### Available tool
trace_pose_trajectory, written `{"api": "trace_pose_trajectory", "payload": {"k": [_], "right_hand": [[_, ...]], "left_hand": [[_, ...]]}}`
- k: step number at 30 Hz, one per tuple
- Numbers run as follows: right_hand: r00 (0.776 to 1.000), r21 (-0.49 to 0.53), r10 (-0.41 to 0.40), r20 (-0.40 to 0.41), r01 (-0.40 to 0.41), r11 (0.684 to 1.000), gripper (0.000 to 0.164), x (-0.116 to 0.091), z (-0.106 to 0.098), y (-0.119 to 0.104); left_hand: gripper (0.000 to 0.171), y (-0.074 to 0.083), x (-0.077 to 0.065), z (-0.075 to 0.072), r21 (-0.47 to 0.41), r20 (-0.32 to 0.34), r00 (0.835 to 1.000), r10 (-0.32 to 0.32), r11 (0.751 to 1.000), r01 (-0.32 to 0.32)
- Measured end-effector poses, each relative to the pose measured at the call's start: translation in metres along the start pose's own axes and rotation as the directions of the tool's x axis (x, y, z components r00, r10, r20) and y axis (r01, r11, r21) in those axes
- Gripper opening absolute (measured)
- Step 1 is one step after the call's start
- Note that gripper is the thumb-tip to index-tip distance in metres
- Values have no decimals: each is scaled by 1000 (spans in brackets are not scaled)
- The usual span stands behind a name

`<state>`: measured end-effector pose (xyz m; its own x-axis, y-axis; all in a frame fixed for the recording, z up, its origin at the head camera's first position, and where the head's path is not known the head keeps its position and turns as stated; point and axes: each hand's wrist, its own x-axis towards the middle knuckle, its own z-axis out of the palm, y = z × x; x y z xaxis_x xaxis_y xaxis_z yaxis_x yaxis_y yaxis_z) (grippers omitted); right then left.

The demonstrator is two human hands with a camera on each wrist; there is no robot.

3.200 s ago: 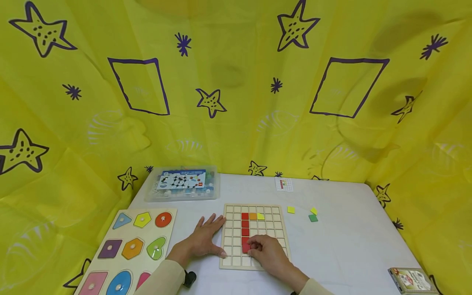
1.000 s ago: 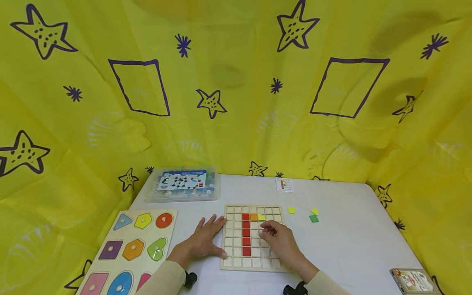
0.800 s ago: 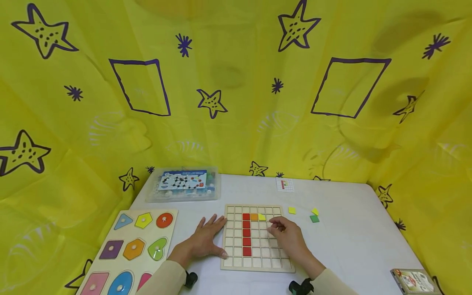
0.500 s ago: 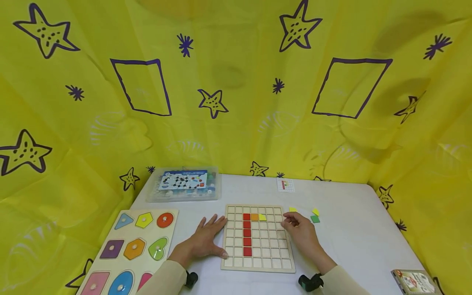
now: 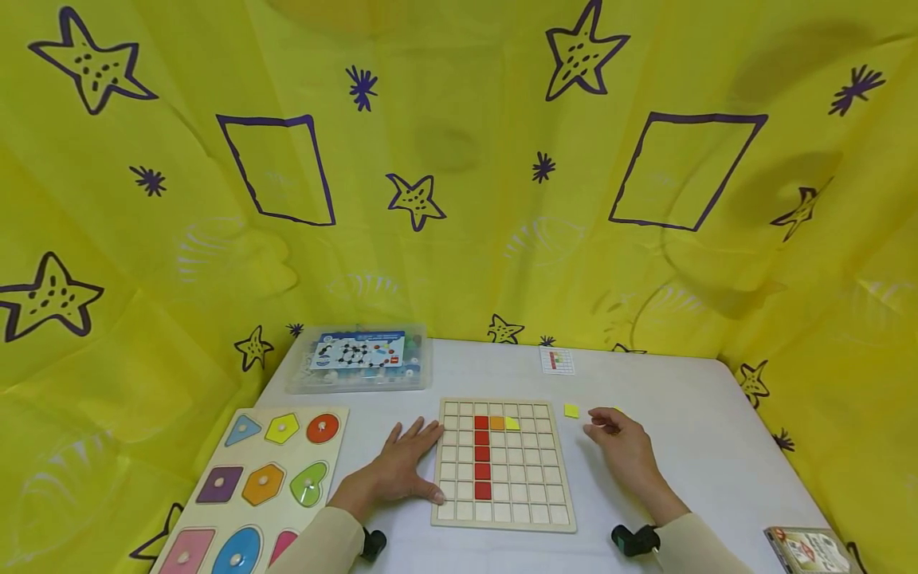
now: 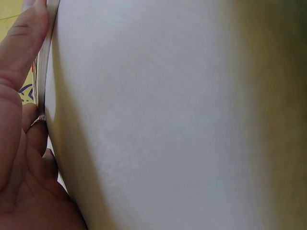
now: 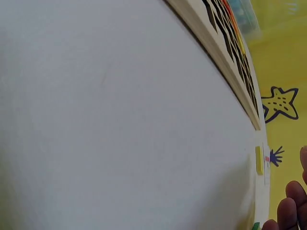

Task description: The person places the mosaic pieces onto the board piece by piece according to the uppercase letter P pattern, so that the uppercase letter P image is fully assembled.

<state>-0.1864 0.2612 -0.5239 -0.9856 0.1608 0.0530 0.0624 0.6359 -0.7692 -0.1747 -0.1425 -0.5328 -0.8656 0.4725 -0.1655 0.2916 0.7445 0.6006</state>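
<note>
Head view, lower centre: the spread left hand (image 5: 398, 470) touches a pale wooden grid board (image 5: 531, 473). The right hand (image 5: 625, 451), fingers loosely bent, hovers right of a yellow square tile (image 5: 571, 410).

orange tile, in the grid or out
In: the orange tile sits in the grid, between a red tile and a yellow tile.

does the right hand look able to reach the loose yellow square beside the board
Likely yes: the right hand is close to the yellow square, and the head view shows nothing standing between them.
</note>
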Motion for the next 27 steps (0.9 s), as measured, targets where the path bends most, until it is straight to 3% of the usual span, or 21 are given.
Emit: {"api": "trace_pose_trajectory", "payload": {"k": [17, 27], "right_hand": [[993, -83, 109, 34, -106, 991, 46, 3, -33, 31], [996, -138, 37, 86, -25, 990, 40, 2, -30, 37]], "left_hand": [[120, -3, 2, 2, 2, -6, 1000, 14, 1000, -14], [119, 1, -1, -1, -5, -3, 1000, 7, 1000, -7]]}}
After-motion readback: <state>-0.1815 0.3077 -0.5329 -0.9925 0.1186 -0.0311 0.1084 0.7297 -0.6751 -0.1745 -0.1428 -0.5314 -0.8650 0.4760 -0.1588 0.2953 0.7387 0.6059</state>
